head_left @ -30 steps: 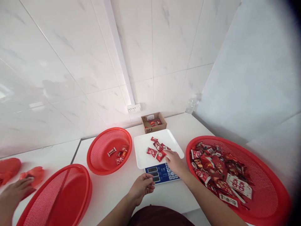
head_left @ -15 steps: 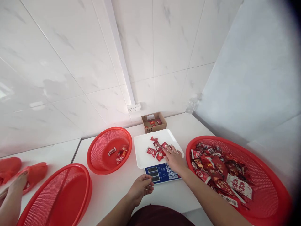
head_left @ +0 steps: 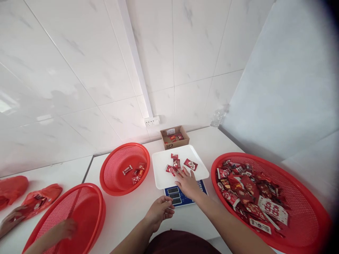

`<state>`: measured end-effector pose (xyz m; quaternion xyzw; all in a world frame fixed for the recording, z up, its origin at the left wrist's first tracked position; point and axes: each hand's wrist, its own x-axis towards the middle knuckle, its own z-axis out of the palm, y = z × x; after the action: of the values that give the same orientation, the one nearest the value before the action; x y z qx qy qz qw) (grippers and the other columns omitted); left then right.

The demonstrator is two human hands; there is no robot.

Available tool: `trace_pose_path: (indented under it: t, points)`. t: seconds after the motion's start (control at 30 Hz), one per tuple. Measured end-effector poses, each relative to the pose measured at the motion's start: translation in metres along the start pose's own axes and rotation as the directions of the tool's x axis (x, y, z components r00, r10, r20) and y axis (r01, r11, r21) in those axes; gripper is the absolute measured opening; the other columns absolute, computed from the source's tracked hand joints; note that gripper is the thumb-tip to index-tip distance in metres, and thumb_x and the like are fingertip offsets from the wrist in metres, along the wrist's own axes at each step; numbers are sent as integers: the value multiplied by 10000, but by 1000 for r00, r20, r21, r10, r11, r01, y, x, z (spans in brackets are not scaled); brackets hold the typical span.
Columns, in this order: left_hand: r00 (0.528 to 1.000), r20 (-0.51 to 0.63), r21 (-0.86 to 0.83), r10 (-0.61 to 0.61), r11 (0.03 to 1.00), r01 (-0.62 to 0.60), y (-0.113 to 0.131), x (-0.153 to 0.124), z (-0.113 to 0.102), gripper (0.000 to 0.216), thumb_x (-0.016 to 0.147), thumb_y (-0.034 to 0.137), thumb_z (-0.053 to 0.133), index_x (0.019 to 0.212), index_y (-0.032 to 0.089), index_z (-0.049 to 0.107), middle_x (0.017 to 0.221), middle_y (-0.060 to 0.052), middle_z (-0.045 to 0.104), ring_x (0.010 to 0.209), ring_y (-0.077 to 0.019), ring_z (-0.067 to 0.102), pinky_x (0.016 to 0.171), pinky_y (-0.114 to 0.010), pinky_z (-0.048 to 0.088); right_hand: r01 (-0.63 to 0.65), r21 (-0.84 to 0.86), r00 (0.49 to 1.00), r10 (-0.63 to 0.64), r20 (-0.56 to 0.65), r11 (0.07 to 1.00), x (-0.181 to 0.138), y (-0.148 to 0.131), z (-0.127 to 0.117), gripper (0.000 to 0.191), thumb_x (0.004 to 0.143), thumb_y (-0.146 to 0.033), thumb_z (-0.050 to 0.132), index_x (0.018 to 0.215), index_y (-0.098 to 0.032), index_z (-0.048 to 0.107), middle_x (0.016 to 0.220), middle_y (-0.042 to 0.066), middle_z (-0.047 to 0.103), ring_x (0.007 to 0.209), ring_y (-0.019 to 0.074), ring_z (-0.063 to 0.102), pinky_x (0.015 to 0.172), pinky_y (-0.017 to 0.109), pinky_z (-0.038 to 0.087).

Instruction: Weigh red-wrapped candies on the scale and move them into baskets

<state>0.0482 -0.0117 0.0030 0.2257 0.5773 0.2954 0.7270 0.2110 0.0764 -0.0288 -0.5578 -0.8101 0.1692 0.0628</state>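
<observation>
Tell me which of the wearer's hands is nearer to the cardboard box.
Right. The right hand is over the white tray, just in front of the cardboard box; the left hand is farther off, beside the scale's blue panel.

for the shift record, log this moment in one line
right hand: touching packets on tray | left hand: loosely curled, near scale | right basket: packets heaped

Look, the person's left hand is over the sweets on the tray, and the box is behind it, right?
Wrong hand: the head view shows the person's right hand over the sweets on the tray, with the box behind it.
</observation>
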Motion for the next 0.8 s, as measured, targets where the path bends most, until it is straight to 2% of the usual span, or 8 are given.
trace_pose_path:
  t: [0.1, 0.23, 0.33, 0.43, 0.5, 0.6, 0.7, 0.8]
  points:
    - [1000, -6, -4, 5, 1000, -5, 0, -2, -1, 393, 591, 373, 717, 862, 163, 525, 699, 6, 609, 592, -91, 558, 628, -243, 402, -8, 34, 1000, 8, -22, 999, -3, 2, -7, 466, 875, -343, 365, 1320, -234, 452, 1406, 69, 432, 1345, 301, 245, 1060, 530, 167]
    - [999, -39, -8, -5, 1000, 5, -1, -6, -10, 291, 589, 246, 686, 816, 157, 526, 700, 0, 609, 592, -93, 561, 630, -243, 406, -16, 88, 985, 31, -168, 996, -24, 24, -14, 434, 893, -352, 318, 1237, -199, 535, 1322, 82, 524, 1290, 267, 351, 1045, 451, 272]
    - [997, -77, -16, -25, 1000, 24, -5, -9, -21, 249, 565, 152, 643, 780, 157, 516, 705, -1, 610, 594, -90, 562, 632, -238, 411, -107, 113, 939, 138, -317, 988, -54, 55, -5, 432, 873, -387, 354, 1192, -180, 560, 1280, 113, 549, 1255, 279, 400, 1028, 449, 316]
    - [991, -122, -17, -57, 998, 56, -11, -13, -28, 232, 567, 120, 602, 778, 157, 512, 699, 0, 608, 586, -87, 559, 629, -235, 417, -164, 149, 900, 210, -382, 975, -89, 87, 15, 478, 853, -405, 370, 1230, -147, 512, 1269, 151, 540, 1227, 285, 434, 1012, 457, 351]
    - [989, -131, -10, -72, 997, 71, -14, -14, -29, 227, 575, 115, 591, 783, 157, 511, 694, 0, 608, 583, -88, 560, 623, -233, 419, -228, 170, 896, 275, -350, 959, -110, 100, 27, 535, 840, -416, 372, 1282, -124, 454, 1307, 171, 503, 1240, 288, 428, 1001, 456, 369]
    - [990, -117, 9, -72, 997, 74, -16, -13, -26, 227, 591, 122, 599, 799, 156, 513, 695, -2, 610, 586, -90, 566, 614, -230, 419, -359, 208, 889, 401, -221, 910, -128, 104, 32, 584, 857, -416, 308, 1360, -122, 356, 1340, 164, 481, 1231, 270, 453, 944, 432, 426]
    - [993, -99, 30, -67, 997, 70, -16, -11, -20, 222, 606, 132, 602, 811, 156, 517, 699, -4, 613, 586, -91, 570, 612, -229, 420, -450, 204, 869, 479, -122, 869, -132, 95, 24, 585, 875, -397, 245, 1384, -120, 328, 1317, 162, 511, 1189, 263, 502, 897, 418, 454]
    - [994, -83, 45, -74, 996, 78, -17, -11, -17, 212, 615, 134, 590, 814, 155, 517, 691, -4, 613, 581, -92, 572, 606, -230, 420, -474, 176, 863, 495, -100, 863, -130, 86, 13, 567, 880, -362, 232, 1379, -118, 346, 1313, 157, 518, 1166, 258, 525, 882, 395, 460]
